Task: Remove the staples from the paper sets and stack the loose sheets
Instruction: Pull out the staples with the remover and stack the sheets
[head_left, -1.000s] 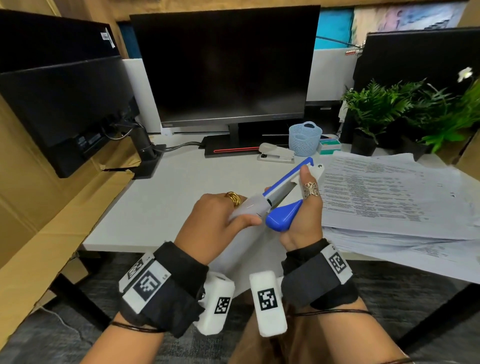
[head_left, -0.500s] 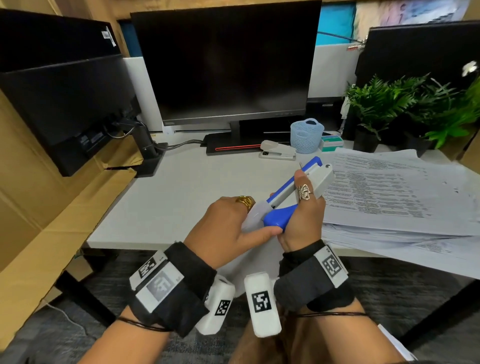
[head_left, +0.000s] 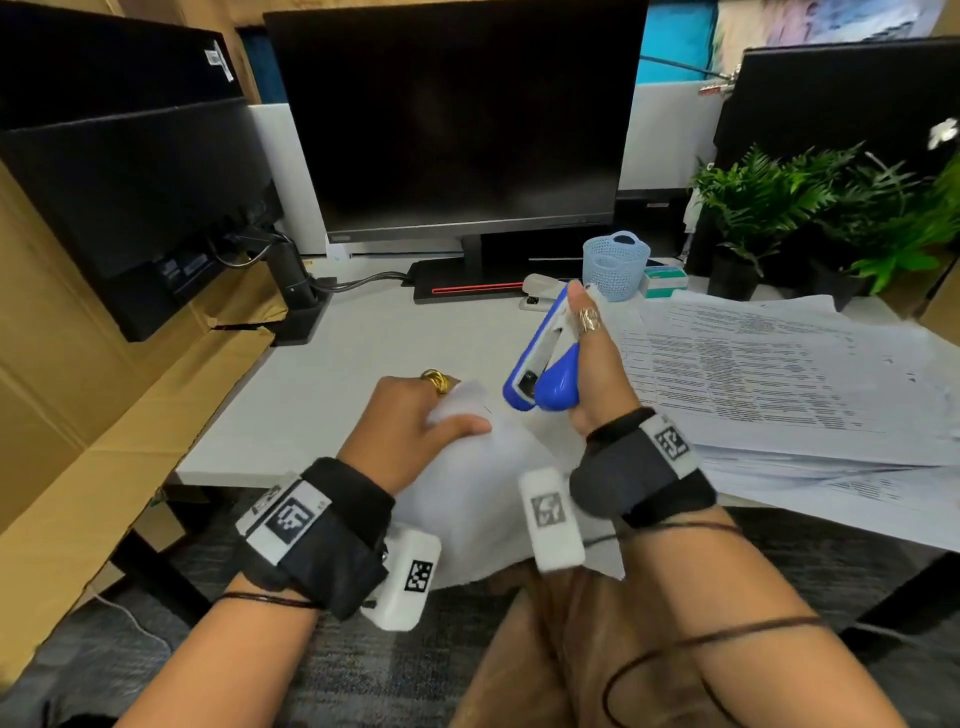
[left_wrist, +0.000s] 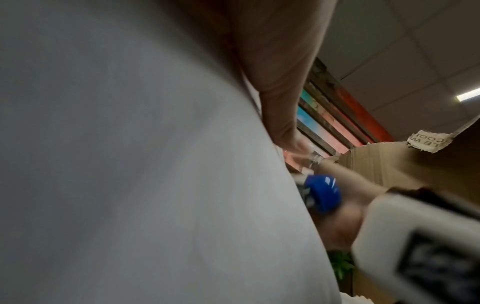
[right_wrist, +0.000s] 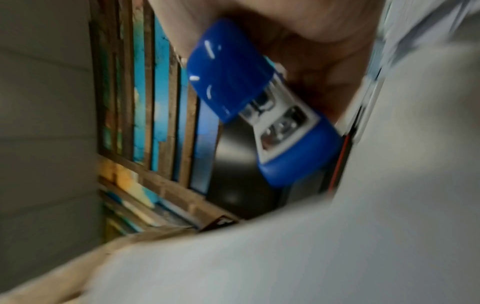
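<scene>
Well underway, judging by the sheets (head_left: 769, 374) spread loose across the right side of the surface (head_left: 332, 374); whether any there remain stapled cannot be told. Over the near edge, a paper set (head_left: 483, 493) gripped at its top corner by the left hand (head_left: 415, 421). Just beside it, clear of the paper, a blue remover (head_left: 545, 358) clasped in the right hand (head_left: 597, 374). Stacking still to come.

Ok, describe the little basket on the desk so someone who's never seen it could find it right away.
Start at the big dark monitor in the middle of the desk. At the right of its stand sits the basket, beside a grey stapler. It alone is pale blue, round, perforated and has handle cut-outs.
</scene>
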